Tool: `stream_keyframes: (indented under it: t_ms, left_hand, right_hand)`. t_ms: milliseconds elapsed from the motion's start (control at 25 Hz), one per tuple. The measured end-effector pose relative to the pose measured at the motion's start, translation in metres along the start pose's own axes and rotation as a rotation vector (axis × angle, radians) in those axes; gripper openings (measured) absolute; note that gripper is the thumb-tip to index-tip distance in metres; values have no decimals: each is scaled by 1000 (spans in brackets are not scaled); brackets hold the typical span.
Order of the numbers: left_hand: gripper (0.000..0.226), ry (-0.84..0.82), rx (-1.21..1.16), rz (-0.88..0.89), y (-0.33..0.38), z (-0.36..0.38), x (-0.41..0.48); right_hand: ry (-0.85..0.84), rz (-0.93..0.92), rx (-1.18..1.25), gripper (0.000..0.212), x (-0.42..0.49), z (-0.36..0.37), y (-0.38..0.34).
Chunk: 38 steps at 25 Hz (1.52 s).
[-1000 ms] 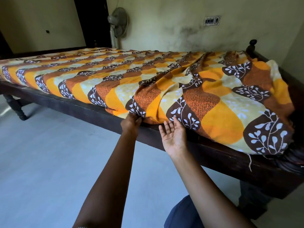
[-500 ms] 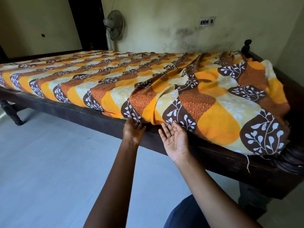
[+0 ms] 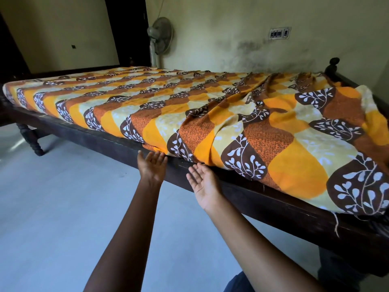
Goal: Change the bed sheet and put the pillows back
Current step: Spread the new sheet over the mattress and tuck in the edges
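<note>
Left hand [image 3: 151, 166] has released the hem; it and right hand [image 3: 203, 184] lie flat, empty. Bed sheet [image 3: 231, 127] looks soft, light: pinch hem beyond fingertips.

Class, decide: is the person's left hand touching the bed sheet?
Cannot tell. In the head view the left hand reaches with straight fingers to the lower edge of the bed sheet, but neither contact nor a gap shows plainly.
</note>
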<state>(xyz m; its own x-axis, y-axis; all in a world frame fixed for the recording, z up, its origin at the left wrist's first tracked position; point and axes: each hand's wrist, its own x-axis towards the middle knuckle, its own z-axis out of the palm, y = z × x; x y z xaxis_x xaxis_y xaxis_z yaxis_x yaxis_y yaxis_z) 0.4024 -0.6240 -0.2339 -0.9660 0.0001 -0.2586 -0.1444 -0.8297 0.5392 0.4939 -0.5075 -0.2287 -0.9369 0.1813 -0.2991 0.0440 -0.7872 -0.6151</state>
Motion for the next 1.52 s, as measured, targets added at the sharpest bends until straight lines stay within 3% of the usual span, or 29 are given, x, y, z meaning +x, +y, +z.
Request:
stream_keyframes:
  t_ms: [160, 360, 480, 680, 840, 1080, 1160, 1280, 1400, 1520]
  left_hand:
    - [97, -139, -110, -109, -1, 7, 9]
    - [107, -138, -153, -154, -20, 35, 14]
    - [97, -114, -191, -143, -27, 44, 19]
    - [43, -19, -55, -111, -21, 26, 0]
    - [41, 90, 3, -67, -32, -2, -44]
    - [34, 1, 58, -48, -16, 6, -49]
    - [32, -80, 241, 47, -25, 14, -67]
    - [29, -286, 653, 359, -49, 21, -98]
    - [37, -605, 1151, 884, -63, 28, -103]
    - [42, -772, 1399, 1236, -77, 65, -96]
  right_hand:
    - [7, -58, 180, 42, 14, 11, 3]
    - [-38, -54, 234, 38, 14, 8, -5]
    - [-66, -49, 223, 29, 17, 8, -13]
    - [-80, -45, 234, 23, 22, 1, -11]
    - [-57, -18, 155, 26, 21, -5, -9]
    - [-26, -31, -21, 38, -1, -25, -6]
    - [-79, -69, -179, 37, -19, -29, -11]
    - [-194, -250, -611, 32, -53, -36, -36]
    - [-241, -682, -1098, 29, -82, -49, -84]
    - [-79, -1146, -1646, 23, -88, -62, -148]
